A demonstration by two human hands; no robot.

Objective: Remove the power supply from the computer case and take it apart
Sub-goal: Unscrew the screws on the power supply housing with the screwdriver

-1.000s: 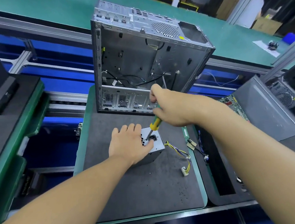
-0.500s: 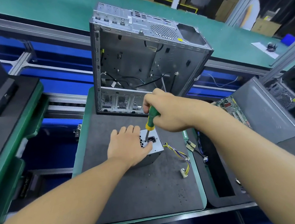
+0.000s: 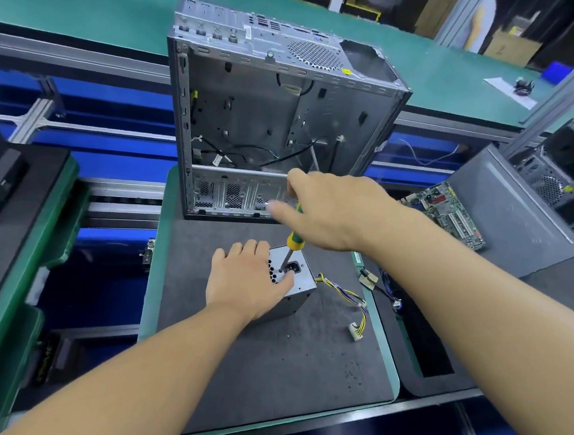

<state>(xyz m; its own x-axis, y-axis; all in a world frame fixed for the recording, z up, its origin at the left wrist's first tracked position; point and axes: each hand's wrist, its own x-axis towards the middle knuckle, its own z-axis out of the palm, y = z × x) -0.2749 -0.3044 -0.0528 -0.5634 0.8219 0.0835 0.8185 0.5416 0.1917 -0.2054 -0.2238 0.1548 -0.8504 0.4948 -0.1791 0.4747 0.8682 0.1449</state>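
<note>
Removal complete: power supply (image 3: 304, 275) stands clear of the computer case (image 3: 264, 116), mid-frame on the tabletop (image 3: 274, 372), left hand (image 3: 249, 282) pressing flat on it, right hand (image 3: 333, 210) gripping a screwdriver (image 3: 294, 242) tip-down on its top face; dismantling judged barely begun, housing closed.

We count two hands at the power supply (image 3: 302, 278), a left hand (image 3: 249, 282) and a right hand (image 3: 329, 210), with one screwdriver (image 3: 294, 241) between them. Behind the power supply stands one computer case (image 3: 264, 116), and far to its right a second case (image 3: 550, 179), so two in all. Right of the power supply we tally one circuit board (image 3: 447, 215), one side panel (image 3: 512, 220) and one yellow cable bundle (image 3: 344, 290).
</note>
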